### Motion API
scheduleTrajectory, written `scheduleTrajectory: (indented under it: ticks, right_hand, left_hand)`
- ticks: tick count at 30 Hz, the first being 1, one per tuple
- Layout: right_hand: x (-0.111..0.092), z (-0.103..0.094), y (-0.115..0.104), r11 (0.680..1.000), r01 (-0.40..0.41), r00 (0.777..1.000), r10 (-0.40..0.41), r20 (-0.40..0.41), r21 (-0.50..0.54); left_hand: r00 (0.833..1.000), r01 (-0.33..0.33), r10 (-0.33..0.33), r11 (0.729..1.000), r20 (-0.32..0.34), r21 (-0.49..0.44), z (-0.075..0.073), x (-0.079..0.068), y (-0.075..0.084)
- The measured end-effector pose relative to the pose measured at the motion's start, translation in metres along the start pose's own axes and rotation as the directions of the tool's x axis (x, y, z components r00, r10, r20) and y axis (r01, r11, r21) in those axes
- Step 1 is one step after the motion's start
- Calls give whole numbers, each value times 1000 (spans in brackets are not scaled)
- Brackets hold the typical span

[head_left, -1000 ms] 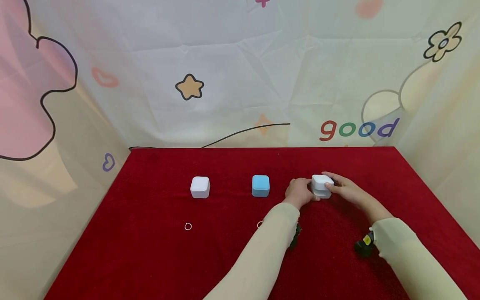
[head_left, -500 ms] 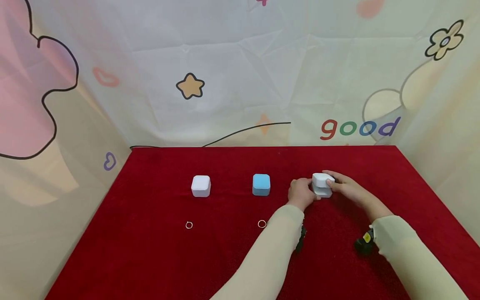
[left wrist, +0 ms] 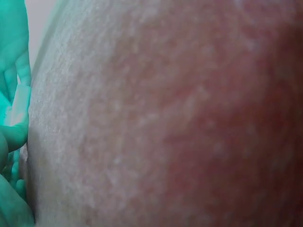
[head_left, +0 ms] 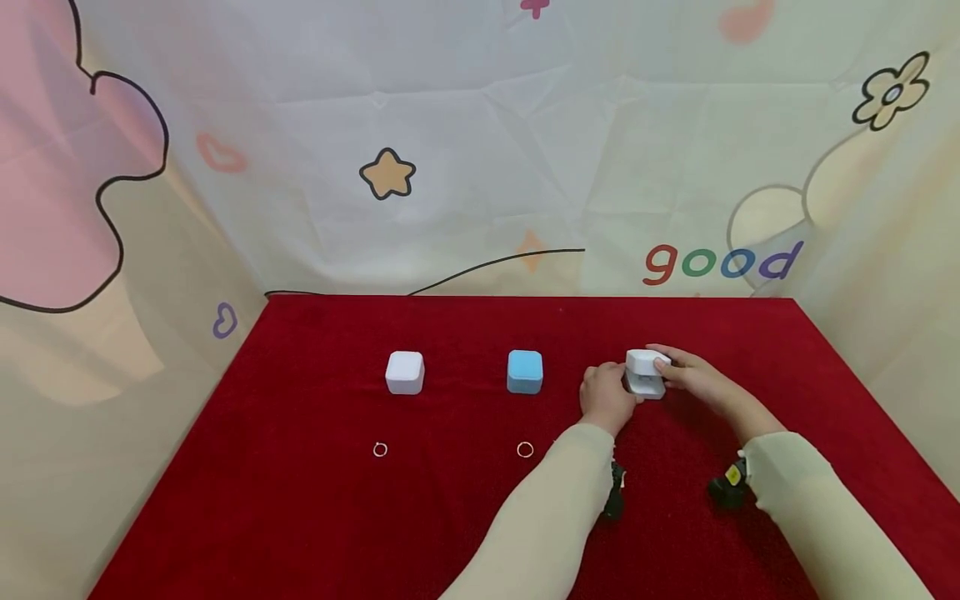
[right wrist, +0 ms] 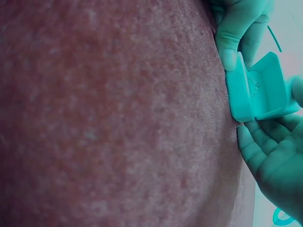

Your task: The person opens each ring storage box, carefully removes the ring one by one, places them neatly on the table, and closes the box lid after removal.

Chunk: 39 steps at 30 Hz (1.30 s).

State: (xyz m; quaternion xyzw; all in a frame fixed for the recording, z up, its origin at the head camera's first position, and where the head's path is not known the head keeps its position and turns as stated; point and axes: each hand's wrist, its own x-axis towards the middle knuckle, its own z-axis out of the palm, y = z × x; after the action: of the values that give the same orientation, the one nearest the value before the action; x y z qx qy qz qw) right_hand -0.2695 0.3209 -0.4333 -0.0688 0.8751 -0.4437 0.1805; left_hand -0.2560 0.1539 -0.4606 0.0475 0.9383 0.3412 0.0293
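Toward the right of the red cloth, both hands work on a small white ring box (head_left: 645,387). My right hand (head_left: 697,380) pinches the raised lid (head_left: 643,362), thumb in front and fingers behind. Low on the other side, my left hand (head_left: 607,397) grips the base, its fingertips at the front corner. A dark gap shows between lid and base. In the right wrist view the ring box (right wrist: 271,87) appears teal and hinged apart, with a small round marking inside. Skin fills most of both wrist views.
Left of the hands stand a light blue box (head_left: 524,372) and another white box (head_left: 405,373), both closed. A gold-coloured ring (head_left: 525,450) and a silver-coloured ring (head_left: 380,450) lie in front of them. A printed curtain (head_left: 480,167) hangs behind the red cloth (head_left: 315,517).
The right hand has tilted the lid further up from the base, widening the gap. The left forearm has shifted slightly right, uncovering the gold-coloured ring.
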Motion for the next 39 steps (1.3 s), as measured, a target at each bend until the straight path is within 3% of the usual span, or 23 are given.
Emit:
scheduleTrajectory:
  ticks: [11, 20, 27, 39]
  right_hand:
    - [2, -2, 0, 1000, -17, 1000, 17, 13, 21]
    - [3, -5, 3, 999, -2, 1000, 1, 23, 45]
    - [3, -4, 1, 999, -13, 1000, 12, 25, 44]
    - [5, -5, -1, 997, -46, 999, 45, 21, 61]
  left_hand:
    - [999, -24, 24, 1000, 24, 5, 0, -1, -2]
    - [997, -46, 42, 997, 59, 68, 2, 2, -4]
    - [1000, -10, 9, 1000, 29, 30, 11, 7, -5]
    - [1000, 11, -10, 1000, 20, -27, 10, 7, -4]
